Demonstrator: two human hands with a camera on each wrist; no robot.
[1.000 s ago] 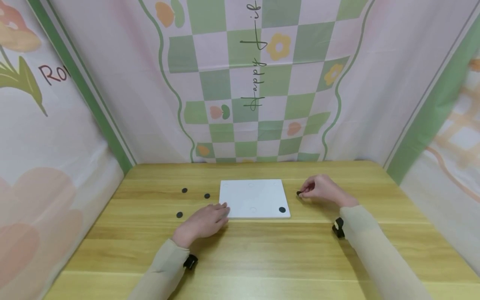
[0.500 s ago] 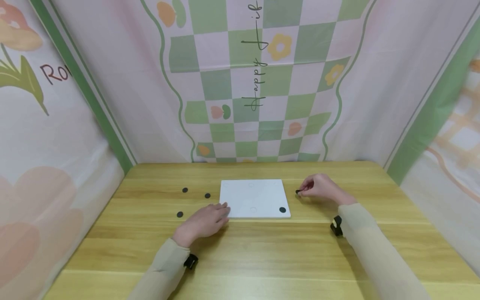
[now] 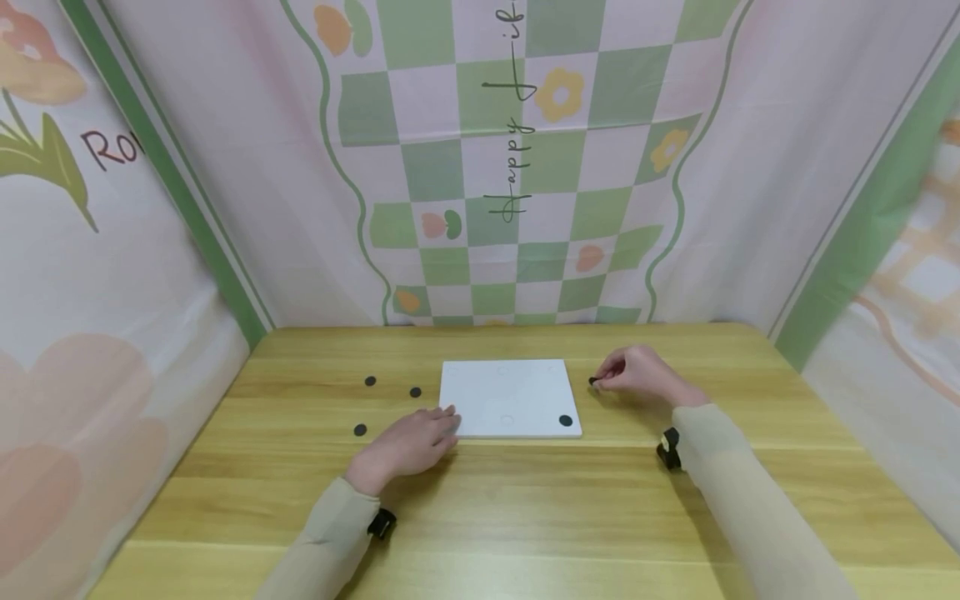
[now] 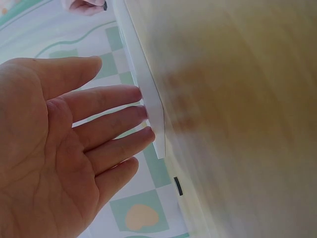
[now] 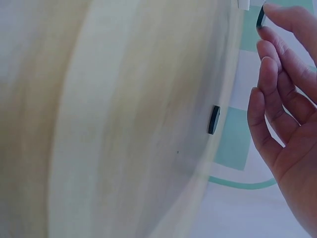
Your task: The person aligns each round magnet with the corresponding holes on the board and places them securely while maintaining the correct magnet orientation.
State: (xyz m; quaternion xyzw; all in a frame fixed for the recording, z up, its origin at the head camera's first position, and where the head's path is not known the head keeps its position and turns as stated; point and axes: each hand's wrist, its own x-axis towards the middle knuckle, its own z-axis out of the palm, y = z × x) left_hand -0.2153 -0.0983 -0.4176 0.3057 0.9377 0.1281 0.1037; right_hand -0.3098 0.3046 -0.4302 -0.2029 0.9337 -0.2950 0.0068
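My right hand (image 3: 641, 373) pinches a small black disc (image 5: 261, 17) between thumb and index finger, just off the right side of a thin white board (image 3: 480, 396). Another black disc (image 5: 214, 120) lies on the table beneath that hand; in the head view the hand hides it. With fingers extended, my left hand (image 3: 408, 442) touches the board's near left corner with its fingertips (image 4: 143, 113). Faint round outlines mark the board's surface. One black disc (image 3: 566, 421) sits at its near right corner.
Left of the board, three loose black discs lie on the wooden table (image 3: 510, 517), the nearest being a disc (image 3: 360, 430) beside my left hand. A patterned cloth (image 3: 487, 250) hangs behind the table's far edge, and more cloth hangs along both sides.
My right hand has shifted slightly left and away from me, bringing the pinched disc closer to the board. The left hand and the board stay where they were.
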